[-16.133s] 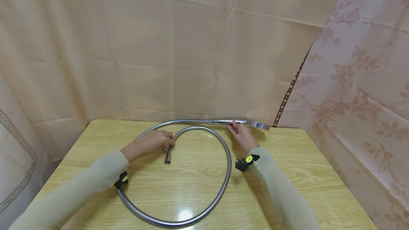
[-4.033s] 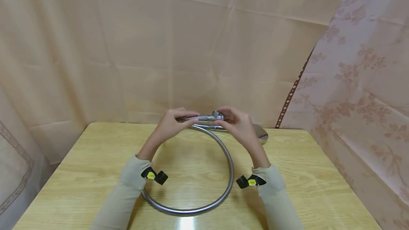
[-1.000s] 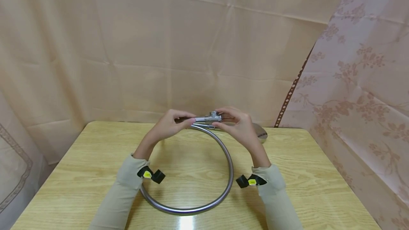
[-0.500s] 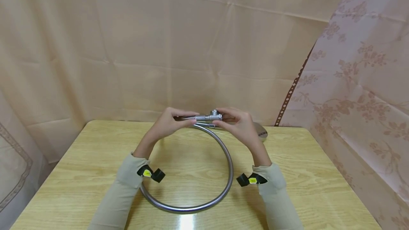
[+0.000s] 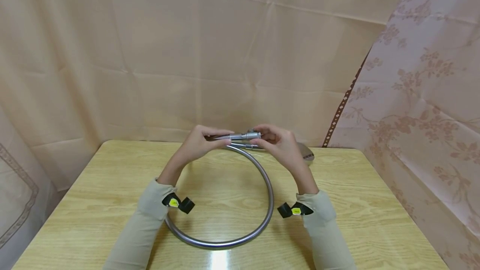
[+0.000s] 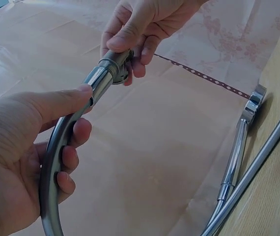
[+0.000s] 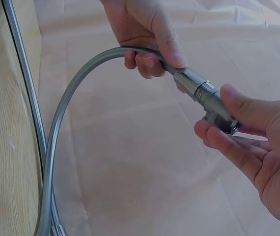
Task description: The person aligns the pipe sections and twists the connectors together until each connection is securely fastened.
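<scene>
My left hand point(image 5: 196, 143) grips the end of a flexible metal shower hose point(image 5: 268, 182), with the thumb near its chrome end nut point(image 7: 191, 82). My right hand point(image 5: 282, 147) pinches a small chrome angle valve point(image 5: 253, 135) between thumb and fingers. In the right wrist view the valve's thread shows right at the mouth of the nut, the two lined up. Both hands are raised above the far table edge. The rest of the hose loops over the table below. At its other end lies a chrome shower head point(image 5: 306, 154), its handle partly hidden behind my right hand.
The wood-grain table point(image 5: 337, 203) spans the foreground, with a bright reflection near the front. A beige curtain point(image 5: 168, 53) hangs behind it, and a pink floral cloth point(image 5: 423, 95) borders the right side.
Earlier my left hand was at the hose end low over the table and my right hand on the shower-head handle. In the last half second the valve has turned, its side outlet tipping away.
</scene>
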The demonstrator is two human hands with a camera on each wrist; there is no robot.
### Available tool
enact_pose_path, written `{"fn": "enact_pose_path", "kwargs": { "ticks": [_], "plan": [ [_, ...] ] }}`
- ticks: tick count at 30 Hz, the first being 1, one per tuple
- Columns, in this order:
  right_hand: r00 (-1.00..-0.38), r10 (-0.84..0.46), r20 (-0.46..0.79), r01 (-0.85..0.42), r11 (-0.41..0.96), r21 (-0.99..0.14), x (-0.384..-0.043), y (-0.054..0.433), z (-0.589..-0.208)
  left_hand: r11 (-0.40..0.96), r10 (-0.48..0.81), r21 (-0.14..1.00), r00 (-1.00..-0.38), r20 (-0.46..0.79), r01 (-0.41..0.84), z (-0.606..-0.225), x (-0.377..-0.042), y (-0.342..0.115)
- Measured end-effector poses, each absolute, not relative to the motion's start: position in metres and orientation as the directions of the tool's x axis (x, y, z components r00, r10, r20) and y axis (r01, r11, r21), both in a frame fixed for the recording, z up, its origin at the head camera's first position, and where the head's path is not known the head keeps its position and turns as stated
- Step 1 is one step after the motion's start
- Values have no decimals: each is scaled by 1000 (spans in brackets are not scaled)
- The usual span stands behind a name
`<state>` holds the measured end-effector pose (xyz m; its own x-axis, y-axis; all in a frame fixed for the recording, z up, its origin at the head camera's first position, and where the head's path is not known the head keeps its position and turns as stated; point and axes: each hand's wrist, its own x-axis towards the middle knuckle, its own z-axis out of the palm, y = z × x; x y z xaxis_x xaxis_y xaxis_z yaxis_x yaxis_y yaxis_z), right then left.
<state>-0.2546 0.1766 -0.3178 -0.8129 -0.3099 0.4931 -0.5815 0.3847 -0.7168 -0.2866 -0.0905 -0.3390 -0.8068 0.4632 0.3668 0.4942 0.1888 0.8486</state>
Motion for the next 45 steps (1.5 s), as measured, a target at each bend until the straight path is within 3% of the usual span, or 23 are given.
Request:
{"fn": "enact_pose_path", "kwargs": {
  "ticks": [11,25,45],
  "plan": [
    [-737,-349,579,-676,349,-649,-256,178,-319,175,466,858,-808,360,484,-337,-284,-90],
    [-772,-325,547,-636,408,-655,-256,181,-319,178,466,867,-816,342,466,-338,-285,-92],
    [-733,-361,576,-680,363,-637,-252,182,-317,160,446,872,-822,354,462,-338,-283,-91]
  ]
}}
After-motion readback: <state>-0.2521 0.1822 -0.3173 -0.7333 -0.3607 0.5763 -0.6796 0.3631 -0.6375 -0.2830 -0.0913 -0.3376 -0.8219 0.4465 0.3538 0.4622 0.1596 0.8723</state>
